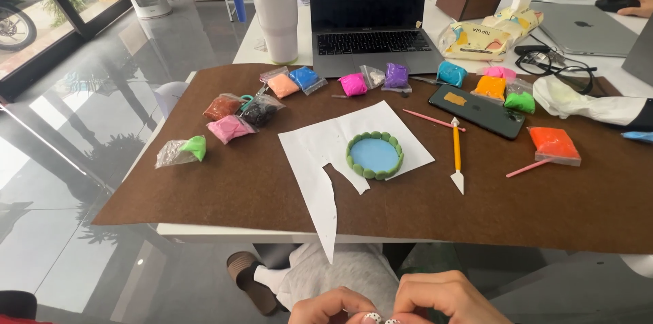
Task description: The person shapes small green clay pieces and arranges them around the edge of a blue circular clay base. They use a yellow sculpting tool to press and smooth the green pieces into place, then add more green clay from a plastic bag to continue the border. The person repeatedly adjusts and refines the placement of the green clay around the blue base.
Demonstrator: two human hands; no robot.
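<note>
Two hands pinch together at the bottom edge, below a clay-modelling worktop.

The left hand [326,307] and right hand [445,297] meet fingertip to fingertip at six o'clock over the lap, each grip closed; whatever they pinch is too small and cropped to tell. At twelve o'clock from them, on a torn white paper sheet [320,144] that keeps clay off the brown felt mat [224,188], lies a round blue clay disc ringed with green clay beads [375,155]. At three o'clock of it rests a yellow modelling tool [456,154], handy for reaching. Small plastic bags of coloured clay [231,127] fan from nine to one o'clock, beside a dark smartphone [486,111].
</note>
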